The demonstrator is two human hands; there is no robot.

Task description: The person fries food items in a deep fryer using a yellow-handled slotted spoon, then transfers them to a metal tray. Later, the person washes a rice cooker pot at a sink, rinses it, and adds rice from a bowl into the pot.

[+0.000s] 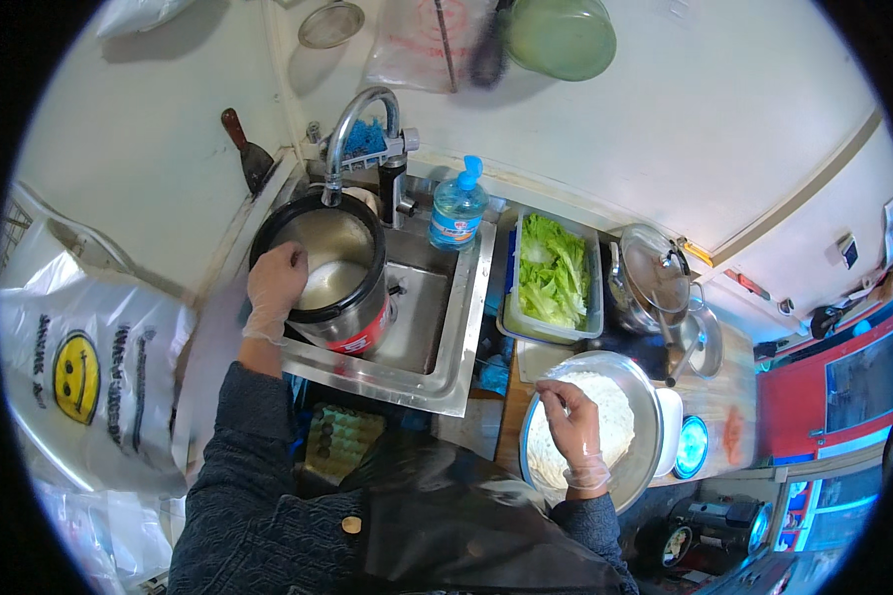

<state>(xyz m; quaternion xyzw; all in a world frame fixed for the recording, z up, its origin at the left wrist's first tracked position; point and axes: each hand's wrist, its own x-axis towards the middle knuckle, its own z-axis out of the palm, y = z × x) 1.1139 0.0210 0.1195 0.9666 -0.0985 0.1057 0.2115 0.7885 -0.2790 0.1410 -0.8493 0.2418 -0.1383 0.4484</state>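
My left hand (277, 284), in a clear plastic glove, is over the near left rim of a black-rimmed steel pot (378, 290) in the sink. Its fingers are curled together; whether they touch the rim or hold anything is hidden. Pale cloudy liquid (335, 284) lies in the pot, under the curved faucet (335, 149). My right hand (574, 428), gloved too, is above a wide steel bowl (648, 421). Its thumb and fingers are drawn together in a pinch, and I cannot make out anything in them. A white, dough-like mass (605, 412) fills much of the bowl.
A blue soap bottle (456, 213) stands on the sink (452, 382). Lettuce (549, 273) fills a plastic tub (589, 319). Behind the bowl stands a lidded pot (640, 283). A white plastic bag (109, 367) hangs at left; a spatula (250, 159) is at the wall.
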